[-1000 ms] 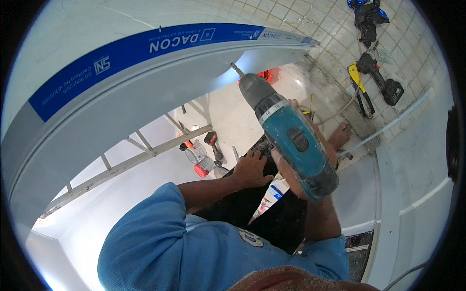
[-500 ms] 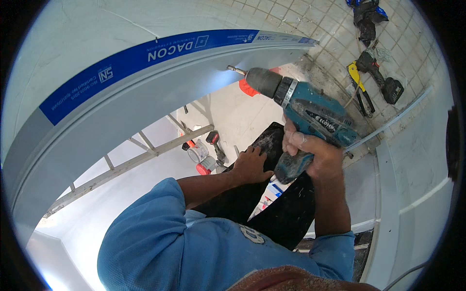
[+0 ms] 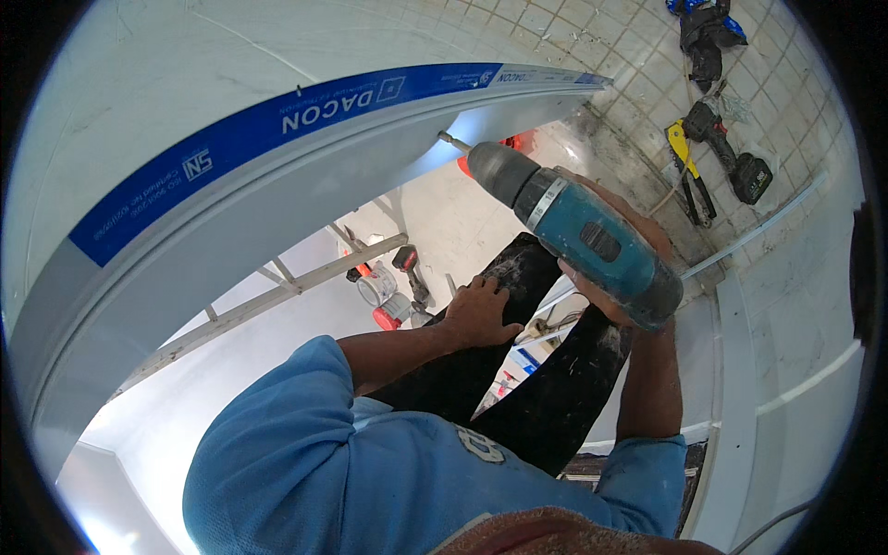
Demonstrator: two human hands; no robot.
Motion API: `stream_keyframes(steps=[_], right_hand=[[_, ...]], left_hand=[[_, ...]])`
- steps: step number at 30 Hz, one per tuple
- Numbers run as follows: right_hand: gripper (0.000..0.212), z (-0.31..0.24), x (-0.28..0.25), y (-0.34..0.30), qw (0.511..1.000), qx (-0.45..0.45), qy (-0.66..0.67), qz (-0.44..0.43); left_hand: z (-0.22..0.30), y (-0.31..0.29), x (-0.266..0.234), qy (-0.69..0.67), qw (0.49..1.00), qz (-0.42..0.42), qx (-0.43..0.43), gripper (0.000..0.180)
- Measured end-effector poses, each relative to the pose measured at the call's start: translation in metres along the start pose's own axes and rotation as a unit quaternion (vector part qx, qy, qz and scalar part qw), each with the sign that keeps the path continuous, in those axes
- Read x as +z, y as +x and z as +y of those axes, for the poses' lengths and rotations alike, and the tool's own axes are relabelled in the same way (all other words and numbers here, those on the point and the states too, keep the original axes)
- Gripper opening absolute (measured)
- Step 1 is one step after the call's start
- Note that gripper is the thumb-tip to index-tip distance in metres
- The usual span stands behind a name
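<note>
My right hand (image 3: pixel 645 225) is wrapped round the grip of a teal and black cordless drill (image 3: pixel 592 236); the drill body hides part of the fingers. A slim metal bit (image 3: pixel 452 141) sticks out of the chuck, pointing left at the grey metal frame (image 3: pixel 370 155). A bright patch of light falls on the frame by the bit's tip; whether the tip touches, I cannot tell. My left hand (image 3: pixel 479 314) lies on my black-trousered left knee (image 3: pixel 523 264), fingers spread and holding nothing.
Blue printed tape (image 3: pixel 250 143) runs along the frame's edge. On the tiled floor at the upper right lie a second cordless drill (image 3: pixel 712 129) and a yellow-and-black hand tool (image 3: pixel 680 148). Below left are a ladder (image 3: pixel 250 296), a clear tub (image 3: pixel 376 287) and a red-and-black power tool (image 3: pixel 407 264).
The drill has rolled in my right hand, so its top now faces up and its handle is hidden. Its rear end has swung lower. My left hand has stayed on the knee.
</note>
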State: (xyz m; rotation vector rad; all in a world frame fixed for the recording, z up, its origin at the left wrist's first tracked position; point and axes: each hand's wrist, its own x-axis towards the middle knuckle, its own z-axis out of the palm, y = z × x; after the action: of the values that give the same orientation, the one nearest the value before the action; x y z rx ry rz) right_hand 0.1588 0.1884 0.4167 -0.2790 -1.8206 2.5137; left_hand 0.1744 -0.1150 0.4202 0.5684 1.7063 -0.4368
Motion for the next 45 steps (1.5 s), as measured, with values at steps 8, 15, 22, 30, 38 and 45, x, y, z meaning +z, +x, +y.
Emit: stream_keyframes(steps=[8,15,22,30,38,45], right_hand=[[0.04,0.028,0.001,-0.011,0.93,0.168,0.327,-0.016],[0.038,0.027,0.047,-0.043,0.943,0.126,0.308,0.026],[0.08,0.023,0.083,-0.055,0.994,-0.019,-0.038,0.1],[0.071,0.021,0.067,-0.049,0.994,0.028,-0.077,0.078],[0.055,0.041,0.049,-0.069,0.963,0.133,0.229,0.042],[0.044,0.077,0.03,-0.098,0.98,0.081,0.084,0.164]], left_hand=[[-0.002,0.006,-0.002,0.003,1.0,0.008,0.006,0.087],[-0.005,0.006,0.004,-0.005,0.999,0.027,0.028,0.079],[-0.029,0.024,0.06,-0.115,0.98,0.131,0.092,0.084],[-0.012,0.011,0.035,-0.06,0.995,0.078,0.024,0.08],[0.0,-0.004,0.025,-0.036,0.997,0.069,-0.008,0.082],[0.005,-0.002,0.034,-0.005,0.999,0.042,-0.011,0.082]])
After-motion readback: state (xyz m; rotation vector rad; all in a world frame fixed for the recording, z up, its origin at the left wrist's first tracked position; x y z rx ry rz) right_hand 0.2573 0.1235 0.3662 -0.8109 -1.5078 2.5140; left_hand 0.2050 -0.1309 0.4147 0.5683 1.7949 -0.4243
